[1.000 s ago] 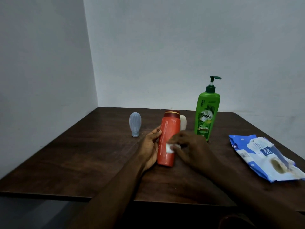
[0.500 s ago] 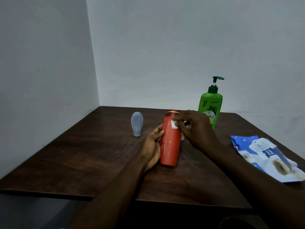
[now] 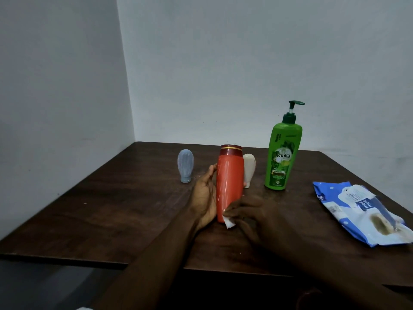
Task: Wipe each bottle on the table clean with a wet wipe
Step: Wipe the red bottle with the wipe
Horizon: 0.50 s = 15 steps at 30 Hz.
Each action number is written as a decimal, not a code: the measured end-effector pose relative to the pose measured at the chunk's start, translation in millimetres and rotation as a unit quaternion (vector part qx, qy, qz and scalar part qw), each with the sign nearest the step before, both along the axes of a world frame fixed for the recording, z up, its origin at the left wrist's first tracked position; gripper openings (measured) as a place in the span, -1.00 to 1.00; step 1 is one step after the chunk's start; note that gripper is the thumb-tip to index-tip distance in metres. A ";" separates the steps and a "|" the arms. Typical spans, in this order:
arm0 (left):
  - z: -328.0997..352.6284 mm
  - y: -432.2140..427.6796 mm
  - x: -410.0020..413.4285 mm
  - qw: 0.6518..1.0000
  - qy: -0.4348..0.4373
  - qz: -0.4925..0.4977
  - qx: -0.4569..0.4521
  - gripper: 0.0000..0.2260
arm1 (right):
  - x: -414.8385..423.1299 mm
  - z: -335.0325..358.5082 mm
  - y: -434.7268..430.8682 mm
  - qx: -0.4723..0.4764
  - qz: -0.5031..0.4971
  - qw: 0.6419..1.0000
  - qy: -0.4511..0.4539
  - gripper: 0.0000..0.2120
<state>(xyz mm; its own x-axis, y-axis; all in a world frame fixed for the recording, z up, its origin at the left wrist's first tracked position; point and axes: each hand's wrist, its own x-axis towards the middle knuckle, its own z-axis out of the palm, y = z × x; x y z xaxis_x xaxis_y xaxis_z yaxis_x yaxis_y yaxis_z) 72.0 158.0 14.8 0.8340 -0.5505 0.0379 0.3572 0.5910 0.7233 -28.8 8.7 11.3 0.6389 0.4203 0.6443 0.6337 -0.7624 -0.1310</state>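
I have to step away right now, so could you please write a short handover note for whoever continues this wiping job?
Hands: the left hand holds the red bottle roughly upright at the middle of the table. The right hand pinches the wipe against its lower part.
Others: the blue bottle, white bottle and green bottle stand farther back, in no hand. The wipes pack lies at the right.
Done: wiping of the red bottle is under way. Whether the others were wiped cannot be told.
Left: finish it, then probably check and wipe the rest.
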 end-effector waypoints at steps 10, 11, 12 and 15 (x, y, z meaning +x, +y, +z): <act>-4.9 0.1 5.6 1.000 -0.006 -0.011 -0.001 -0.46 | 29.5 40.8 2.4 0.047 -0.031 0.997 -0.045 -0.81; -4.9 -0.3 6.2 1.000 -0.010 -0.012 -0.004 -0.47 | 35.4 46.9 2.2 0.058 -0.037 0.996 -0.052 -0.82; -4.8 -0.7 6.6 1.000 -0.015 -0.011 -0.006 -0.48 | 41.3 53.1 2.1 0.070 -0.045 0.995 -0.057 -0.83; -3.3 -0.6 6.5 0.999 -0.025 -0.030 -0.011 -0.55 | 57.3 70.8 2.5 0.093 -0.078 0.990 -0.070 -0.82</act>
<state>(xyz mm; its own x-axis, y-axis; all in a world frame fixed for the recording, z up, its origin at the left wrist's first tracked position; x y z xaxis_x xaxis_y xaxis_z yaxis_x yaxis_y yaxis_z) 78.5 157.3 11.5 0.7958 -0.5987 0.0909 0.3574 0.5854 0.7277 28.5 11.2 82.1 0.5864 0.1886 0.7878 0.5315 -0.8235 -0.1984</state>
